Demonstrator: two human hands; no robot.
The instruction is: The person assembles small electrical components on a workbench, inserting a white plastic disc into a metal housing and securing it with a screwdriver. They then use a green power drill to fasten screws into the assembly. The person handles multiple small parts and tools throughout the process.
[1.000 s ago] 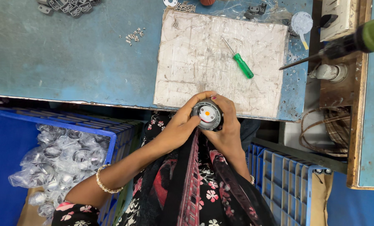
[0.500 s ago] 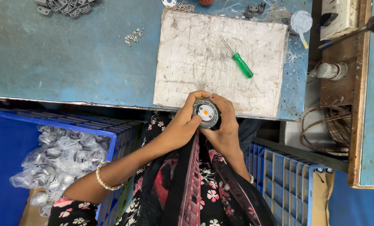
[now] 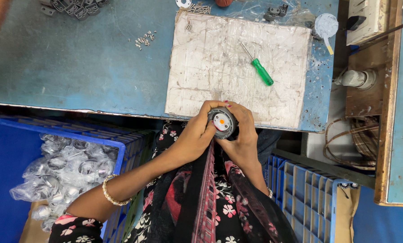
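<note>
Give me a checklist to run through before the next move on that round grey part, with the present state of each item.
1. Both hands on the part: ok. The left hand and right hand cup the round grey part from either side.
2. Part's face in view: ok. Its orange centre faces the camera.
3. Part supported: cannot tell. It sits at the near edge of the blue table, perhaps only in the hands.
4. Tool at hand: ok. The green-handled screwdriver lies free on the white board.
5. Fasteners at hand: ok. Small screws lie loose on the table.
6. Part fully seated: cannot tell, fingers cover its rim.
</note>
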